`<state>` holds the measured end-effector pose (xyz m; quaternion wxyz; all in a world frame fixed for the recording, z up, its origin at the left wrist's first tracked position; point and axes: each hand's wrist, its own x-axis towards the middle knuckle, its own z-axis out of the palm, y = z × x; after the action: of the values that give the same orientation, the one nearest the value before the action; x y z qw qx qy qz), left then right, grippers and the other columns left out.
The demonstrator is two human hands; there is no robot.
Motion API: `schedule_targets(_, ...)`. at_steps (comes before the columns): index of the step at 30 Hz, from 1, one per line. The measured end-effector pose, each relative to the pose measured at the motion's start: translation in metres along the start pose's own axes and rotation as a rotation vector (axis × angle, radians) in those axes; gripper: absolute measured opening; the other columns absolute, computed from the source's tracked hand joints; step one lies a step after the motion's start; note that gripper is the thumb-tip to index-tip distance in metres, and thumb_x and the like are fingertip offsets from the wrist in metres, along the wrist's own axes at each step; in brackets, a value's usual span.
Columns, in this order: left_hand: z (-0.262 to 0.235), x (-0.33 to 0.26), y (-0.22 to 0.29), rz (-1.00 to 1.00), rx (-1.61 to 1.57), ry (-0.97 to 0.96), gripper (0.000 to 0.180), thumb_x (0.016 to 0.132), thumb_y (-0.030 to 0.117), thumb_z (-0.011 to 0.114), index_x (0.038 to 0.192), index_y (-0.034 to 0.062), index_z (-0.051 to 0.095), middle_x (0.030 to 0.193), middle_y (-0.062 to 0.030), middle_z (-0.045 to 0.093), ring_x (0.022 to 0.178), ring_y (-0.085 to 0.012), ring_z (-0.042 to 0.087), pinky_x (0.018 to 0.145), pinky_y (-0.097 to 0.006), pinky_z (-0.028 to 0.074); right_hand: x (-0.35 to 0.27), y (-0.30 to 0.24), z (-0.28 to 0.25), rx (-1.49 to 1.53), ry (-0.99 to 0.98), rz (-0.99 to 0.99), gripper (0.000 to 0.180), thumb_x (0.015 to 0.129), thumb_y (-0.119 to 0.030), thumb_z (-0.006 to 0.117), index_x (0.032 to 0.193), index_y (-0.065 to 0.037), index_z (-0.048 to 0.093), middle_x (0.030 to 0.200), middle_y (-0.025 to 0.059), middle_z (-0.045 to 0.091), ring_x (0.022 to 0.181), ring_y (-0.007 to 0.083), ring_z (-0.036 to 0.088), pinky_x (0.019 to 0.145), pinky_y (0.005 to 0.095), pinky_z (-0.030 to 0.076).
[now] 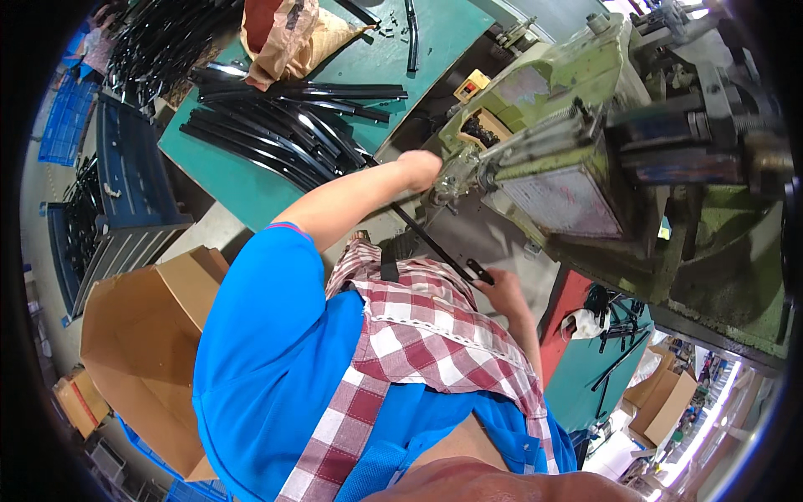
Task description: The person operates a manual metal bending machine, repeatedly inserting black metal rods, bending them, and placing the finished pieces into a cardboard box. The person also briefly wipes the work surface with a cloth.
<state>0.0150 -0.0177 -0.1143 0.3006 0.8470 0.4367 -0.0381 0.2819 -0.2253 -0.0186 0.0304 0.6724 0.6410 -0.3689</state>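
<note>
long thin black metal-looking bar (pixel 431 243) slants up-left from right hand (pixel 504 293), which grasps its lower end, toward left wrist; left hand (pixel 421 169) nearer green metal machine (pixel 577 58), fingers curled, cannot tell if holding anything.

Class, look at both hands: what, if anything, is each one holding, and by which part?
The right hand holds a thin black bar by its lower end in the picture. Whether the left hand, beside the green machine, grips anything cannot be told.
</note>
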Motion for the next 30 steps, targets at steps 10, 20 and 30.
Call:
schedule_targets(10, -0.073, 0.148, 0.007, 0.168, 0.133, 0.244, 0.025, 0.087, 0.013, 0.05, 0.098, 0.0068, 0.071, 0.11, -0.0137, 0.065, 0.103, -0.0295, 0.063, 0.086, -0.038, 0.052, 0.014, -0.039, 0.021, -0.023, 0.185, 0.153, 0.028, 0.082, -0.025, 0.066, 0.091, 0.002, 0.062, 0.082, 0.0266, 0.062, 0.082, 0.046, 0.059, 0.071, 0.0499, 0.046)
schedule_targets(20, -0.08, 0.215, -0.019, 0.102, 0.23, 0.109, 0.025, 0.087, 0.011, 0.05, 0.098, 0.0059, 0.071, 0.102, -0.0149, 0.069, 0.095, -0.029, 0.068, 0.079, -0.039, 0.055, 0.023, -0.078, 0.025, 0.191, 0.22, 0.274, 0.024, 0.08, -0.022, 0.067, 0.091, -0.001, 0.064, 0.09, 0.0266, 0.063, 0.089, 0.0441, 0.058, 0.078, 0.0472, 0.046)
schedule_targets(30, -0.086, 0.173, 0.003, 0.2, 0.151, 0.309, 0.02, 0.087, 0.013, 0.048, 0.093, 0.0054, 0.066, 0.092, -0.0151, 0.07, 0.087, -0.0294, 0.069, 0.075, -0.04, 0.055, 0.024, -0.08, 0.011, 0.156, 0.273, 0.075, 0.018, 0.076, -0.013, 0.07, 0.09, -0.003, 0.066, 0.086, 0.0195, 0.064, 0.087, 0.0391, 0.059, 0.077, 0.0438, 0.047)
